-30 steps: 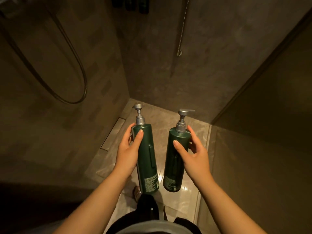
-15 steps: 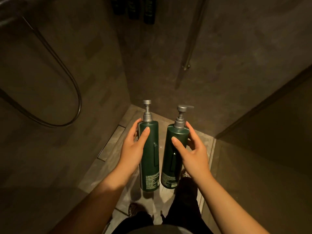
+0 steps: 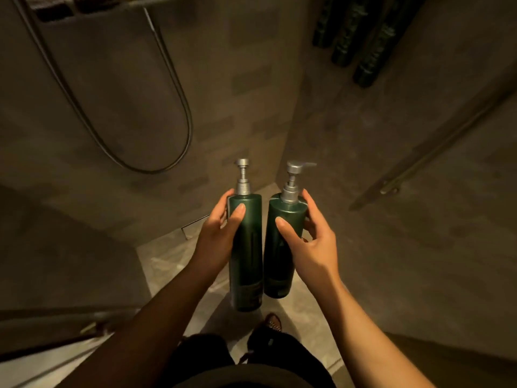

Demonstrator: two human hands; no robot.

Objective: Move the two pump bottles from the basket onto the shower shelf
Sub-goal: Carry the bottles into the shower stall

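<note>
Head view. Your left hand [image 3: 216, 236] has its grip clamped around the upper body of the left pump bottle [image 3: 246, 247], thumb across the front. Your right hand [image 3: 313, 242] has its grip clamped on the right pump bottle [image 3: 279, 247] the same way. Both bottles are dark green with silver pumps, held upright in the air above the shower floor [image 3: 173, 259], side by side between your hands, touching or nearly so. A shower hose [image 3: 179, 102] loops up and left of the left grip. Dark green bottles [image 3: 361, 32] hang on the wall up and right of the right grip.
</note>
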